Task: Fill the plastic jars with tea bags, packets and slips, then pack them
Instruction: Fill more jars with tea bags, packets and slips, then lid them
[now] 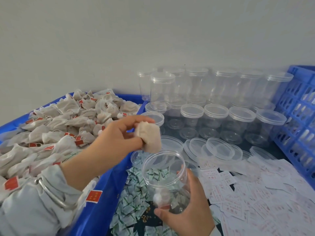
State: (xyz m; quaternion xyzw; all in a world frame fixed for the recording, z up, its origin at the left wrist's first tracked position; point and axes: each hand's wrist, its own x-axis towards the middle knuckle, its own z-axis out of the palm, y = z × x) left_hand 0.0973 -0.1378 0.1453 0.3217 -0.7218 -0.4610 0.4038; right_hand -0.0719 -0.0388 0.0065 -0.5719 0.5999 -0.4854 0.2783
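Plastic jar [167,181], open and tilted, cupped from below by right hand [190,212] near bench [276,149] front. Left hand [119,135], arm reaching across blue bin [109,183], pinches tea bag [150,137] just above jar mouth. Lidded jars [216,114] stand behind.

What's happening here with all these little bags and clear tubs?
A person is filling clear plastic jars by hand. The right hand grips an open jar that already has a tea bag or two at the bottom, while the left hand pinches another tea bag just above its mouth. A blue bin of tea bags sits to the left, with small packets, paper slips and lidded empty jars nearby.
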